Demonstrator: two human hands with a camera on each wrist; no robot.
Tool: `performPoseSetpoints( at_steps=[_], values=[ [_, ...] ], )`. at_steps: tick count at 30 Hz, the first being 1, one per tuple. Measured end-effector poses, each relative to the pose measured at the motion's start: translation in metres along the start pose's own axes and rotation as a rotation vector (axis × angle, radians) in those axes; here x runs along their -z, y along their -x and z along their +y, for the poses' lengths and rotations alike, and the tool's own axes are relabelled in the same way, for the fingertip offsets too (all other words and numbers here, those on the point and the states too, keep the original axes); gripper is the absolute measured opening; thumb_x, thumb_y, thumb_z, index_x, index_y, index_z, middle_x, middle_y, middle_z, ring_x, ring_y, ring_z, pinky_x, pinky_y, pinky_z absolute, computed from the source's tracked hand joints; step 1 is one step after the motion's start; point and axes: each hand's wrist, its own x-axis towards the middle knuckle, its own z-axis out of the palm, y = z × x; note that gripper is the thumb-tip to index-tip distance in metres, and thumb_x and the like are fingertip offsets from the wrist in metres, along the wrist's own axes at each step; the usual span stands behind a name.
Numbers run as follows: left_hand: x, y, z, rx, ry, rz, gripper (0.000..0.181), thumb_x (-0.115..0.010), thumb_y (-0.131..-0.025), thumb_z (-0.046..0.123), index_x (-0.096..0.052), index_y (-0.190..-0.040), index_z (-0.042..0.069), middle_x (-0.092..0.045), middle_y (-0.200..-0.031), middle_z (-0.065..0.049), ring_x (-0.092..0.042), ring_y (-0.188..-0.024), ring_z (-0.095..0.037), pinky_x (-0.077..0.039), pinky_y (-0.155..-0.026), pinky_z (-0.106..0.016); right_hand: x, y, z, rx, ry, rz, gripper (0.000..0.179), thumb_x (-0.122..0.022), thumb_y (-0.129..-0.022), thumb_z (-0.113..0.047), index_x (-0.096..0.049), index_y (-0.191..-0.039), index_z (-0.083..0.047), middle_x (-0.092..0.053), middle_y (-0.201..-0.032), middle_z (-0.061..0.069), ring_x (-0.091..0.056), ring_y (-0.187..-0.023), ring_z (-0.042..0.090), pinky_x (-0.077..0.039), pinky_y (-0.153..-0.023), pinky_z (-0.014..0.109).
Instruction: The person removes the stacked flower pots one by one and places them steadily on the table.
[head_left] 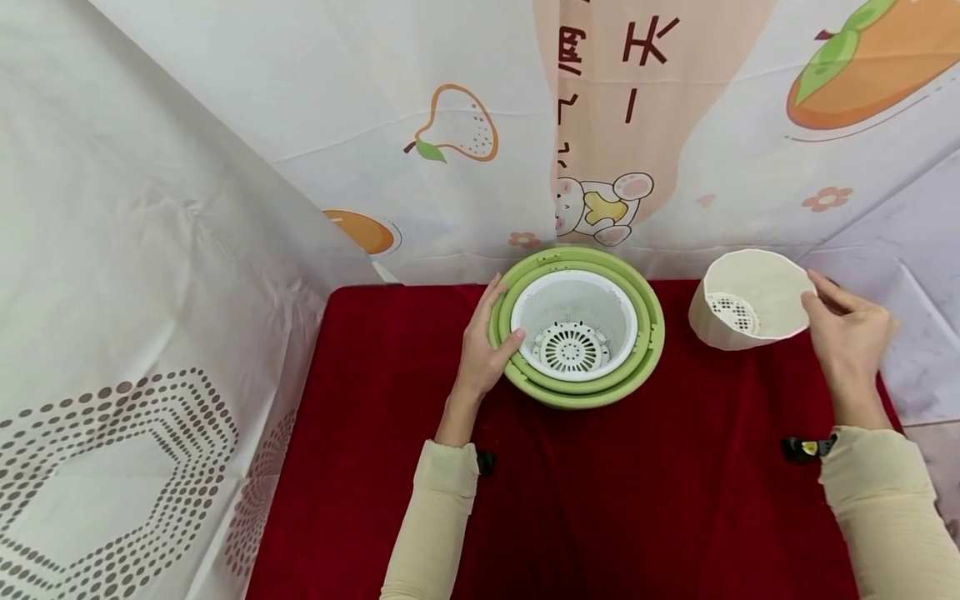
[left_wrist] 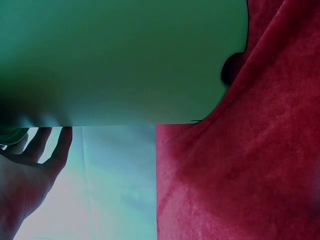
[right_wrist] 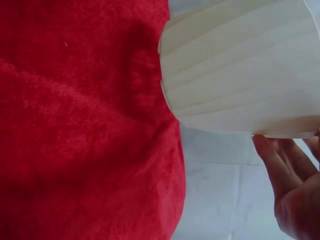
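Observation:
Toward the back of the table, in the head view, stands a nested stack of round plant pots. A green pot [head_left: 576, 402] is outermost, with a smaller green pot [head_left: 581, 387] inside it and a white pot [head_left: 600, 302] with a slotted bottom innermost. My left hand [head_left: 482, 350] grips the stack's left side, thumb over the rims, fingers along the outer wall. Further right, my right hand [head_left: 855, 337] pinches the right rim of a cream pot [head_left: 716, 329] with a ribbed wall and a perforated bottom. This pot's outer wall fills much of the right wrist view.
Red velvety cloth [head_left: 645, 500] covers the table. Behind it hangs a white curtain [head_left: 465, 200] printed with fruit, and another white sheet [head_left: 187, 250] hangs at the left. The cream pot is close to the table's back right corner.

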Motion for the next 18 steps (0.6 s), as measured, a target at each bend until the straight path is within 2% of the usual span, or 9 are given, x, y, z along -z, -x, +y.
performPoseSetpoints(
  at_steps=[9, 18],
  values=[
    [0.0, 0.004, -0.001, 0.007, 0.003, -0.005, 0.061, -0.062, -0.087, -0.003, -0.04, -0.143, -0.013, -0.03, -0.156, -0.025, -0.03, -0.144, -0.041, -0.027, -0.116, -0.041, -0.001, -0.003, 0.018, -0.035, 0.045, 0.024, 0.026, -0.07, -0.084, -0.017, -0.077, -0.108, -0.022, -0.065, -0.076, -0.034, -0.06, -0.073, -0.017, -0.043, -0.067, 0.002],
    [0.0, 0.002, -0.001, -0.008, 0.006, -0.007, 0.063, -0.061, -0.084, -0.007, -0.039, -0.143, -0.014, -0.03, -0.156, -0.026, -0.029, -0.144, -0.042, -0.027, -0.116, -0.044, 0.002, -0.008, 0.024, -0.087, -0.01, 0.019, 0.027, -0.069, -0.084, -0.014, -0.077, -0.109, -0.021, -0.07, -0.088, -0.026, -0.063, -0.08, -0.013, -0.044, -0.072, 0.004]
  ],
)
